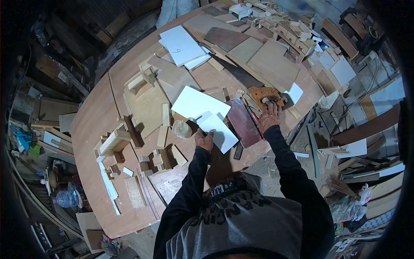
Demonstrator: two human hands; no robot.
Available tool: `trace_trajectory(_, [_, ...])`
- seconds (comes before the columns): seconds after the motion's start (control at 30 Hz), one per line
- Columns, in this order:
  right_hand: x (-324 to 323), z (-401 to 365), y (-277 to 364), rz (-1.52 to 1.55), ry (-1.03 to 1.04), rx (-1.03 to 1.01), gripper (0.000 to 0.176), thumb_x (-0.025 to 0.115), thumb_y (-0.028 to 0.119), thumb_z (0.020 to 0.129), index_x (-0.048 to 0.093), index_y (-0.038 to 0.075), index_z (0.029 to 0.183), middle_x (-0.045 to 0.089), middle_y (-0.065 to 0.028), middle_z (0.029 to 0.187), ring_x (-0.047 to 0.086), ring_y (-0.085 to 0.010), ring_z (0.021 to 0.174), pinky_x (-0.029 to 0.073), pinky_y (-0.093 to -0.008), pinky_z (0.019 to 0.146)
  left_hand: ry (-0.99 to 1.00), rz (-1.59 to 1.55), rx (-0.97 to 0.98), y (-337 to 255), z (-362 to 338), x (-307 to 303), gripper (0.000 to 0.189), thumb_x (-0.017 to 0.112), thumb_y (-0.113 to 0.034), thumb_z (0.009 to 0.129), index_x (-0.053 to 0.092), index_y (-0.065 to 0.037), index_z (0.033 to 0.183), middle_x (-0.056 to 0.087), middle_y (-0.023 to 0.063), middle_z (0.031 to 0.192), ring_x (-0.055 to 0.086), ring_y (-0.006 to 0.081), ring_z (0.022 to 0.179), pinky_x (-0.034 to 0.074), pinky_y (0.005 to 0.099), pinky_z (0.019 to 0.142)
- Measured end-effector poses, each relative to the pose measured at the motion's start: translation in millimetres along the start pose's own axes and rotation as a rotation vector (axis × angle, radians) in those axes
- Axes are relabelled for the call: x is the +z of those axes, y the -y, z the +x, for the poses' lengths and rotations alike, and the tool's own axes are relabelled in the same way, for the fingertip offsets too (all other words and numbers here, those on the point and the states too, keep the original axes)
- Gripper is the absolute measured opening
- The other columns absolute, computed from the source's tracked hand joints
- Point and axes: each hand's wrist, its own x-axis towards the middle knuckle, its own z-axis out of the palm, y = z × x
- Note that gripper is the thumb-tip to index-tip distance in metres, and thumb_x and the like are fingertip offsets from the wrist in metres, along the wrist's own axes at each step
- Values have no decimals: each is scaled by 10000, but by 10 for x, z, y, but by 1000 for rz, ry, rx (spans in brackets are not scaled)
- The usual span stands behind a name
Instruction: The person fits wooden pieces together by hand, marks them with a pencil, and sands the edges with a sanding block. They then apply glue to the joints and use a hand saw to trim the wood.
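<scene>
A white panel (181, 45) lies on the workbench (92, 125) at its far side, small wood blocks (280, 26) crowd its far right edge, and a water bottle (67, 198) stands off its left edge.

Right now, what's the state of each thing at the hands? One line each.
left hand: on the near edge of the small white panel, grip unclear
right hand: closed over the orange tool
small white panel: flat, against the large white panel
large white panel: flat on the bench
orange tool: sitting on the bench, under the hand
dark red board: flat, between the hands
</scene>
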Motion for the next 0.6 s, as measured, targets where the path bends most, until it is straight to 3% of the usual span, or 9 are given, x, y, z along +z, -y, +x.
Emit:
trace_trajectory(0.1, [22, 114, -17, -62, -25, -6, 546, 622, 221, 677, 482, 59, 1179, 407, -135, 1234, 337, -321, 1211, 116, -562, 1039, -47, 79, 0, 41, 128, 12, 315, 588, -26, 775, 505, 60, 1066, 600, 148, 1003, 566, 228, 925, 425, 313, 834])
trace_trajectory(0.2, [140, 220, -97, -210, 236, 39, 417, 523, 233, 754, 522, 107, 1150, 468, -100, 1196, 370, -282, 1201, 50, -649, 998, -90, 192, 41, 43, 244, 44, 331, 602, -31, 768, 500, 68, 1066, 593, 153, 1021, 558, 230, 940, 416, 311, 846])
trace_trajectory(0.43, [203, 333, -100, -240, 306, 78, 435, 473, 302, 775, 511, 108, 1163, 472, -89, 1194, 371, -286, 1201, -18, -661, 999, -187, 201, -50, -89, 387, 173, 344, 618, -22, 749, 482, 69, 1052, 589, 142, 973, 564, 225, 897, 433, 310, 806])
trace_trajectory(0.57, [235, 322, -81, -253, 226, 74, 425, 471, 307, 775, 515, 114, 1151, 481, -78, 1175, 381, -282, 1188, -26, -652, 1006, -176, 205, -38, 16, 480, 160, 311, 604, -21, 748, 480, 66, 1019, 587, 135, 932, 577, 208, 846, 457, 310, 741])
trace_trajectory(0.6, [256, 333, -104, -244, 220, 77, 419, 467, 313, 785, 514, 117, 1152, 481, -78, 1174, 380, -281, 1185, -26, -641, 1013, -159, 300, 28, -78, 458, 164, 293, 587, -52, 752, 480, 61, 1001, 591, 167, 929, 595, 265, 830, 461, 315, 734])
